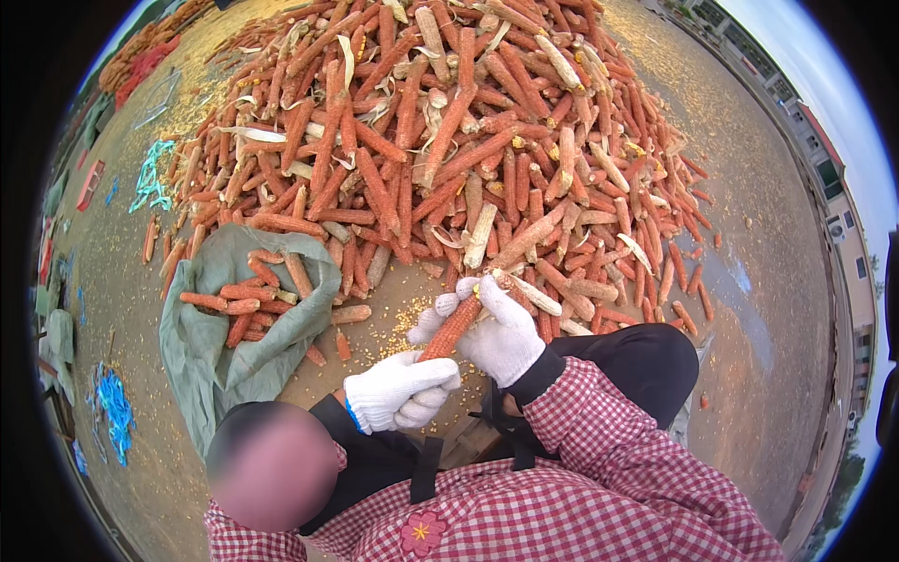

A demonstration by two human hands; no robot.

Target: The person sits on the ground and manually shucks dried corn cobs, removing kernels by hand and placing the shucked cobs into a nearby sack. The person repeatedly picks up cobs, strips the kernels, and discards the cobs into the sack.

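Observation:
My left hand point(402, 391), in a white knit glove, grips the lower end of a reddish corncob point(455, 327). My right hand point(497, 329), in the same kind of glove, is around the upper end of that cob, near a few yellow kernels at its tip. The cob is tilted, its top leaning right. Right beyond my hands rises a large heap of bare corncobs point(449, 140), with bits of pale husk and a few yellow kernels among them. To the left, a green woven sack point(204, 358) lies with its mouth spread, several cobs inside.
Loose corn kernels point(404, 316) are scattered on the ground before me. Turquoise twine point(151, 175) and blue twine point(114, 414) lie at the left. A red object point(90, 185) is farther left. My bent knee point(632, 358) is beside my right forearm. Buildings stand at the far right.

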